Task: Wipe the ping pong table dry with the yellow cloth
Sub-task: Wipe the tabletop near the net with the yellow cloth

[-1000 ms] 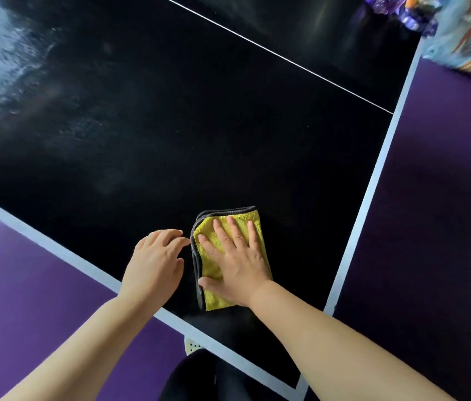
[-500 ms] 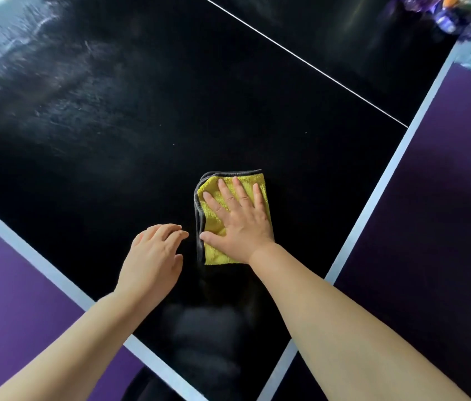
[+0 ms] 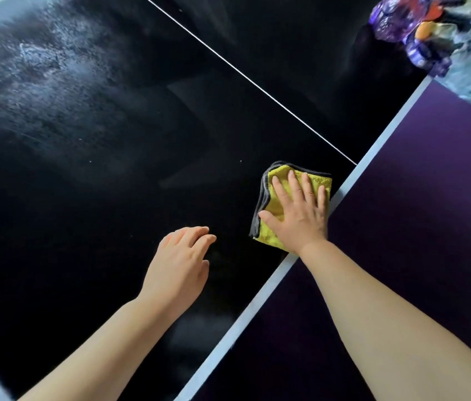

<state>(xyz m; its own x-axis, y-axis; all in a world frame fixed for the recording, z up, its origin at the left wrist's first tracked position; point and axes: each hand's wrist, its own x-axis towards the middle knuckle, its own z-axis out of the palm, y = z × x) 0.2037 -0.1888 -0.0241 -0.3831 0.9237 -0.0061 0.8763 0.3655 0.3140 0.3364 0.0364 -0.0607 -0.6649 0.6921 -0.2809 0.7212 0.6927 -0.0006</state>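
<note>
Purple flooring flanks the black ping pong table, wet streaks glinting at its far left, as a right hand presses flat-fingered on the folded yellow cloth beside the white edge line, the left hand hovering loose and empty, colourful clutter blurred beyond.
</note>
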